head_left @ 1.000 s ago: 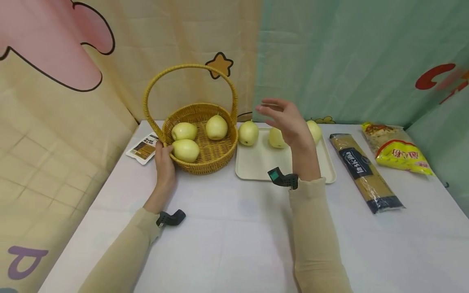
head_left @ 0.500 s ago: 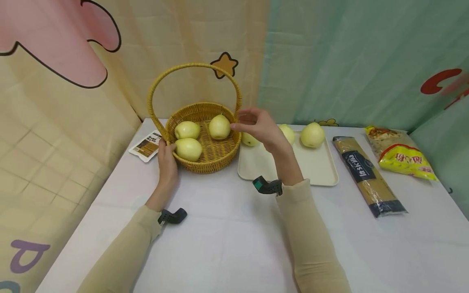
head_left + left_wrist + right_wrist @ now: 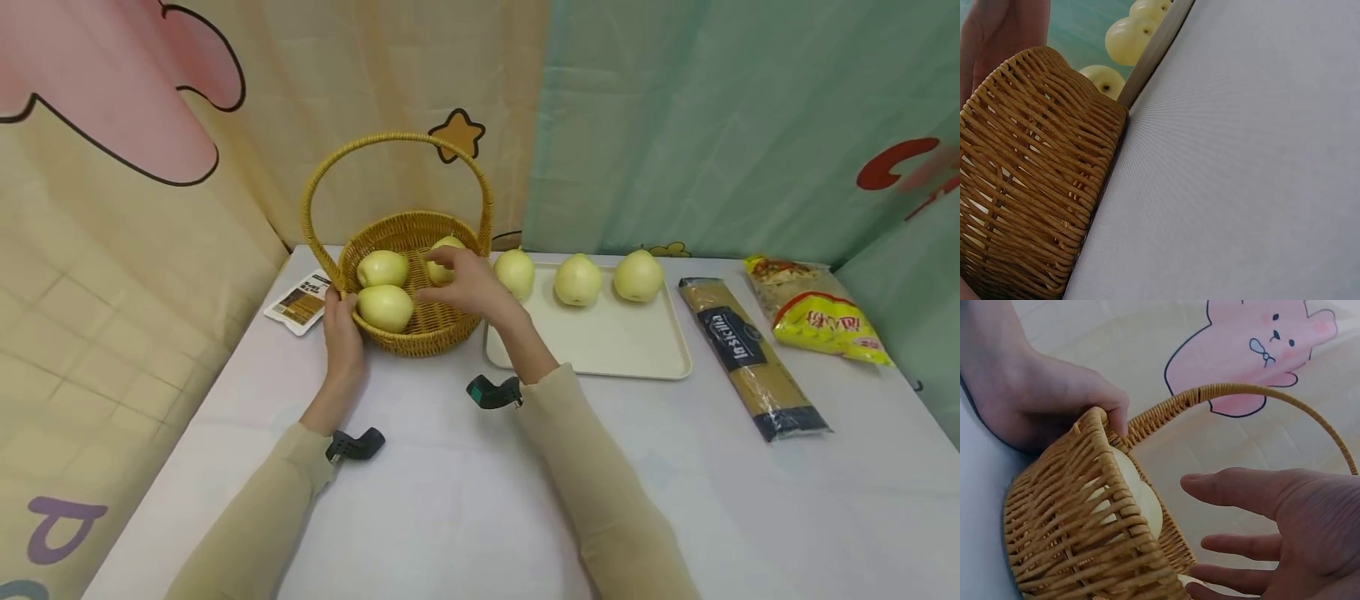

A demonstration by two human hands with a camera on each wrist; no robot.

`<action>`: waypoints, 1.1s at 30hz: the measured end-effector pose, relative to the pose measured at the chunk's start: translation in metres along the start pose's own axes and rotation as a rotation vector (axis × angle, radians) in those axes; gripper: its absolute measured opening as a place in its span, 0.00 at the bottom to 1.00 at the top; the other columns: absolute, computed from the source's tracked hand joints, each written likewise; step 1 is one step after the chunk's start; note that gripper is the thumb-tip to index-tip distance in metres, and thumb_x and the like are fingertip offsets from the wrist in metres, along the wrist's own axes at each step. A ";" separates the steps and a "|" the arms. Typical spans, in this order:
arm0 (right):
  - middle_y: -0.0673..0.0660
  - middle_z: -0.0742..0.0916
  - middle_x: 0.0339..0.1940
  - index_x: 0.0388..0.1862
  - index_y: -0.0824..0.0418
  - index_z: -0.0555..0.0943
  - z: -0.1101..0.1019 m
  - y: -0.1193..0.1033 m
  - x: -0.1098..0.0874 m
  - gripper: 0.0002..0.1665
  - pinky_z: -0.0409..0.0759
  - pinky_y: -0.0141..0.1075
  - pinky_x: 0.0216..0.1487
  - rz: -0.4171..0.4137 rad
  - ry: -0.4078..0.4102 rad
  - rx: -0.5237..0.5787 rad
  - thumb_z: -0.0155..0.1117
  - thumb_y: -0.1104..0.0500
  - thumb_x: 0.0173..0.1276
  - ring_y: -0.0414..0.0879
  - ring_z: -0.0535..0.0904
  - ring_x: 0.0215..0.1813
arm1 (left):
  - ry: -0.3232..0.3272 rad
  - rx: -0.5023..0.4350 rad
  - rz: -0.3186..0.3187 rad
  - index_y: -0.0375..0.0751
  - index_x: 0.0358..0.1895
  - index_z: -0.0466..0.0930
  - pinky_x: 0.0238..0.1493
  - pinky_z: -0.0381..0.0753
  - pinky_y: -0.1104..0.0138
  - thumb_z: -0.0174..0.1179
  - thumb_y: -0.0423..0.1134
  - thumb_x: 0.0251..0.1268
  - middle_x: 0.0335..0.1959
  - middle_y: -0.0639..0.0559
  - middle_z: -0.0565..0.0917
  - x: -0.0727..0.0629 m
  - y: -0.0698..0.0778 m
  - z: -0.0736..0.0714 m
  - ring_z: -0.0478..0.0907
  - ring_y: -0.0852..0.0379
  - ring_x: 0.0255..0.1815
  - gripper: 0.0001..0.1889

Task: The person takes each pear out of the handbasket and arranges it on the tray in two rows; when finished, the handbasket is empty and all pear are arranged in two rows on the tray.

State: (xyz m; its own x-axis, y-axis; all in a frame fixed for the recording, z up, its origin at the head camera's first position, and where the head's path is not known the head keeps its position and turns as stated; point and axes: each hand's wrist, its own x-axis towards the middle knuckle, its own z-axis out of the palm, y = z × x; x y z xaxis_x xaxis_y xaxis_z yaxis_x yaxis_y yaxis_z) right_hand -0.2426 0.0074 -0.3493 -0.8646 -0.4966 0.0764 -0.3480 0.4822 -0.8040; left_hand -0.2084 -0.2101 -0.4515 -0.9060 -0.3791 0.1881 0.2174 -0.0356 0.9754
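A wicker basket (image 3: 420, 343) with a tall arched handle stands at the back left of the table. Inside it lie two pale yellow-green pears (image 3: 386, 308) on the left and another pear (image 3: 442, 268) on the right, partly covered by my right hand. My left hand (image 3: 343, 340) grips the basket's left rim, its thumb hooked over the edge in the right wrist view. Over the basket's right side hovers my right hand (image 3: 478, 285), fingers spread and holding nothing. Beside the basket, a cream tray (image 3: 600, 342) bears three more pears (image 3: 578, 281) along its back edge.
Partly behind the left hand and basket lies a small white-and-brown packet (image 3: 300, 303). Right of the tray are a long pasta pack (image 3: 750, 358) and a yellow-and-clear food bag (image 3: 817, 312). A patterned curtain (image 3: 637, 125) hangs close behind the table.
My right hand has swept left from above the tray to over the basket, uncovering the tray's pears. The left hand keeps its place on the basket rim.
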 end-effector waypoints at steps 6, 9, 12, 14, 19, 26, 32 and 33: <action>0.64 0.79 0.74 0.76 0.65 0.73 0.020 0.001 0.017 0.41 0.74 0.49 0.75 -0.029 -0.081 0.076 0.76 0.55 0.68 0.60 0.73 0.76 | -0.008 0.001 0.020 0.40 0.78 0.64 0.81 0.56 0.64 0.41 0.43 0.78 0.78 0.49 0.68 0.002 -0.003 0.002 0.62 0.58 0.78 0.28; 0.64 0.82 0.70 0.73 0.67 0.75 0.029 0.002 0.024 0.37 0.78 0.47 0.71 -0.027 -0.087 0.109 0.76 0.57 0.68 0.58 0.77 0.73 | -0.022 -0.005 0.020 0.41 0.79 0.63 0.81 0.57 0.64 0.41 0.43 0.79 0.79 0.48 0.67 0.002 -0.003 0.003 0.62 0.58 0.78 0.28; 0.63 0.84 0.68 0.70 0.66 0.77 0.039 0.002 0.031 0.36 0.79 0.45 0.69 -0.005 -0.101 0.091 0.77 0.55 0.67 0.55 0.79 0.70 | -0.014 -0.011 0.008 0.43 0.79 0.62 0.80 0.57 0.64 0.41 0.44 0.79 0.79 0.49 0.67 0.001 -0.003 0.002 0.63 0.58 0.78 0.28; 0.63 0.83 0.69 0.70 0.65 0.77 0.044 0.002 0.035 0.38 0.78 0.44 0.70 0.011 -0.117 0.056 0.79 0.52 0.65 0.54 0.79 0.71 | -0.006 -0.010 0.006 0.44 0.79 0.62 0.81 0.56 0.64 0.40 0.44 0.79 0.79 0.51 0.67 0.001 -0.003 0.001 0.62 0.58 0.78 0.29; 0.61 0.81 0.71 0.69 0.65 0.77 0.051 0.001 0.040 0.41 0.76 0.44 0.72 0.053 -0.143 0.000 0.82 0.52 0.61 0.53 0.77 0.71 | -0.005 0.025 0.022 0.44 0.81 0.62 0.82 0.56 0.62 0.37 0.43 0.80 0.80 0.51 0.67 0.001 -0.004 -0.001 0.61 0.58 0.80 0.29; 0.61 0.81 0.69 0.70 0.65 0.75 0.055 -0.001 0.042 0.43 0.77 0.43 0.70 0.047 -0.160 -0.032 0.83 0.53 0.60 0.53 0.78 0.68 | 0.005 0.033 0.007 0.45 0.82 0.60 0.83 0.54 0.63 0.35 0.43 0.80 0.82 0.52 0.66 0.002 -0.002 -0.002 0.59 0.60 0.82 0.31; 0.59 0.83 0.68 0.70 0.64 0.77 0.055 -0.003 0.043 0.42 0.78 0.42 0.69 0.027 -0.172 -0.092 0.82 0.51 0.60 0.52 0.79 0.67 | -0.003 0.028 -0.005 0.44 0.82 0.60 0.83 0.55 0.62 0.35 0.42 0.80 0.82 0.51 0.66 0.002 -0.002 -0.003 0.60 0.59 0.82 0.30; 0.59 0.83 0.68 0.70 0.64 0.77 0.055 -0.003 0.043 0.42 0.78 0.42 0.68 0.021 -0.169 -0.108 0.82 0.50 0.60 0.52 0.79 0.67 | -0.002 0.023 -0.006 0.44 0.82 0.60 0.83 0.55 0.62 0.35 0.42 0.80 0.82 0.51 0.66 0.002 -0.002 -0.003 0.60 0.59 0.81 0.30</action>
State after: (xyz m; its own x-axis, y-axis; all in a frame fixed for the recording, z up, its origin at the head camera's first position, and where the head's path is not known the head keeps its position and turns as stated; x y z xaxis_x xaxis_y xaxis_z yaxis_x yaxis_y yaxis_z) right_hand -0.2587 -0.0555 -0.3762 -0.8020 -0.5954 -0.0477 -0.3751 0.5643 -0.7354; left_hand -0.2094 -0.2141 -0.4530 -0.9080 -0.3771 0.1826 0.2038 -0.0166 0.9789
